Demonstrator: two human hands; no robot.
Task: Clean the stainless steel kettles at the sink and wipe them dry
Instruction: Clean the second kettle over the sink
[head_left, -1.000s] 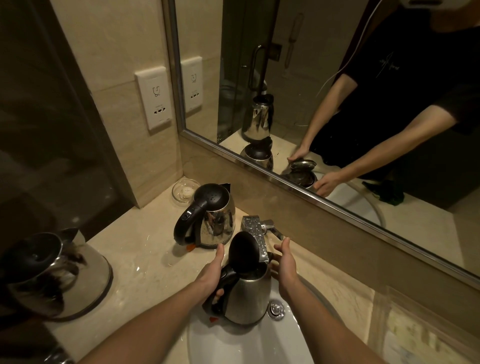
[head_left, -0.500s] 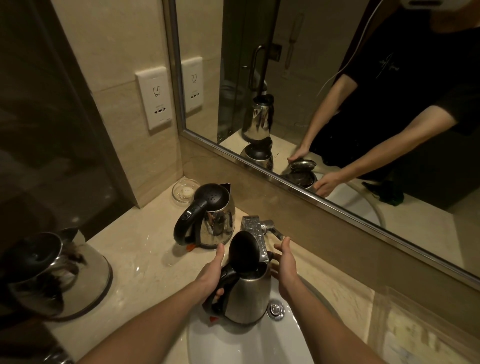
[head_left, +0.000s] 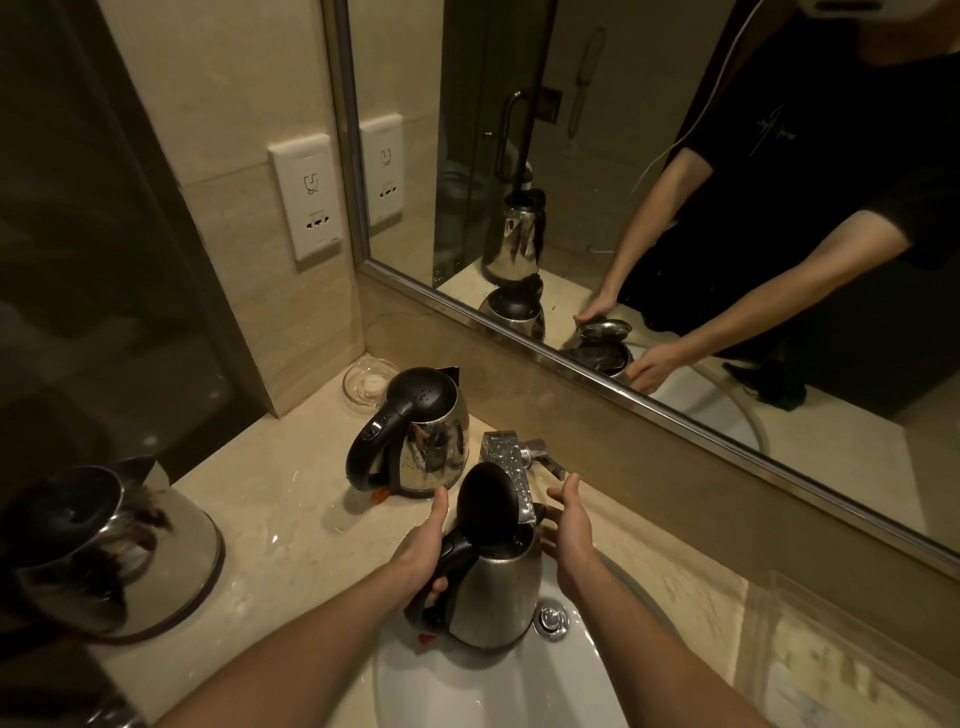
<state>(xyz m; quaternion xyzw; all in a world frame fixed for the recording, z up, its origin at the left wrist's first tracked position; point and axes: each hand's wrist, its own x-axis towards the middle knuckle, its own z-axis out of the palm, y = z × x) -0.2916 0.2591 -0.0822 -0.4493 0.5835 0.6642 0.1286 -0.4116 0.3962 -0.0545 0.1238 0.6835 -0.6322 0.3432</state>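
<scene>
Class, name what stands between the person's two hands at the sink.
Head view: the open-lidded kettle, its handle gripped by the left hand, the right hand open beside it.

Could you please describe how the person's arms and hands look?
The left forearm and right forearm are bare: no gloves, watch or rings show. The mirror shows a black short-sleeved T-shirt with a small pale chest mark, and a white cable.

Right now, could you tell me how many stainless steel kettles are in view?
3. Open-lid kettle at the sink, gripped by the left hand; shut kettle on the counter beside the faucet; third kettle at the counter's left end. Mirror reflections excluded.
</scene>
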